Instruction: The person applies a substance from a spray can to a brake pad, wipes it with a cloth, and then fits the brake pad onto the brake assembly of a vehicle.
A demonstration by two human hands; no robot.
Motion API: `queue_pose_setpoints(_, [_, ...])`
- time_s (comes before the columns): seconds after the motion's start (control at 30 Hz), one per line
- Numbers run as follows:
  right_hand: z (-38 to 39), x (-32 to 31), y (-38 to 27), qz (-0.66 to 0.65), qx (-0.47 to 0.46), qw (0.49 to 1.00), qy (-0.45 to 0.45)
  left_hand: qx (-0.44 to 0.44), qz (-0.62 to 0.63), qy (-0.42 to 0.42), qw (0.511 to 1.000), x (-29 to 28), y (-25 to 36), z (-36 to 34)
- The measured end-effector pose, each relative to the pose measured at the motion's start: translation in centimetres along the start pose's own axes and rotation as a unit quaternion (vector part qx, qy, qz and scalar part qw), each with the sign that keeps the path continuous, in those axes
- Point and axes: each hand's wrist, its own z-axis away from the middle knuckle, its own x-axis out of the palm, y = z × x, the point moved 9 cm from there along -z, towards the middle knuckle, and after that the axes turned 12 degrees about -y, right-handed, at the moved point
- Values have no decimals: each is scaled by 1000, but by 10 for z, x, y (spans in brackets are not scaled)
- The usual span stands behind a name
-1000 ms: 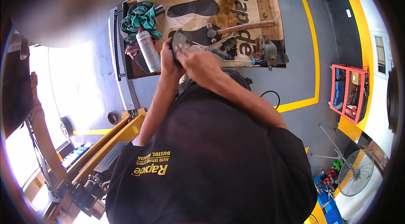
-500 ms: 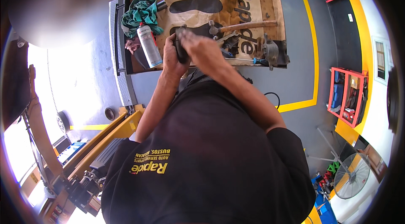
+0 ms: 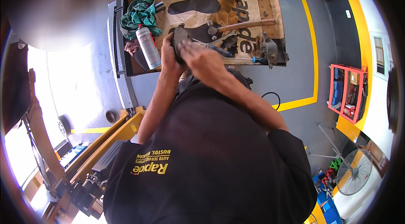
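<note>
A dark grey, elongated brake pad [image 3: 182, 34] stands tilted over the near side of the paper-covered work tray [image 3: 263, 0]. My left hand [image 3: 169, 59] is closed around its left edge. My right hand [image 3: 205, 61] reaches across from the right, its fingers bent and pressed together against the pad's face. Whether a small piece lies under those fingers is hidden. Just right of the hands are a wooden-handled ball-peen hammer [image 3: 244, 26], a wrench [image 3: 227, 37] and a blue-handled screwdriver [image 3: 258, 60]. To their left leans a white spray can [image 3: 148, 48] with a red top.
A teal rag [image 3: 139, 18] is bunched at the tray's left end, and a grey metal caliper-like part [image 3: 268, 49] sits at the right corner. Yellow lift arms [image 3: 133, 125] are on the left. A red rack [image 3: 348, 93] and a fan [image 3: 354, 172] stand right.
My right hand has slid slightly down and right along the brake pad, uncovering more of its upper face. The left hand keeps its hold. The whole view has shifted slightly.
</note>
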Motion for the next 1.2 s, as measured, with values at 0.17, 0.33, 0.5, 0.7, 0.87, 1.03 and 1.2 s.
queue_pose_setpoints(0.17, [-23, 8, 27, -33, 41, 998, -41, 34, 29, 58, 997, -10, -10, 0])
queue_pose_setpoints(0.33, [-11, 16, -5, 20, 1, 1000, -21, -12, -72, 30, 997, -18, 6, 7])
queue_pose_setpoints(0.5, [-28, 8, 23, -40, 15, 999, -17, 35, 47, 85, 995, -20, -6, 3])
queue_pose_setpoints(0.7, [3, 8, -21, 15, -69, 997, 13, -9, 38, -70, 997, -33, 12, 0])
queue_pose_setpoints(0.87, [-40, 14, 34, -55, 57, 996, -44, 23, 101, 31, 994, -27, 4, -6])
queue_pose_setpoints(1.03, [-10, 9, -16, 13, -59, 998, -22, -15, 11, -168, 986, -29, 17, -3])
queue_pose_setpoints(1.2, [-40, 10, 29, -41, 23, 998, -41, 58, 102, 71, 991, -13, 4, -4])
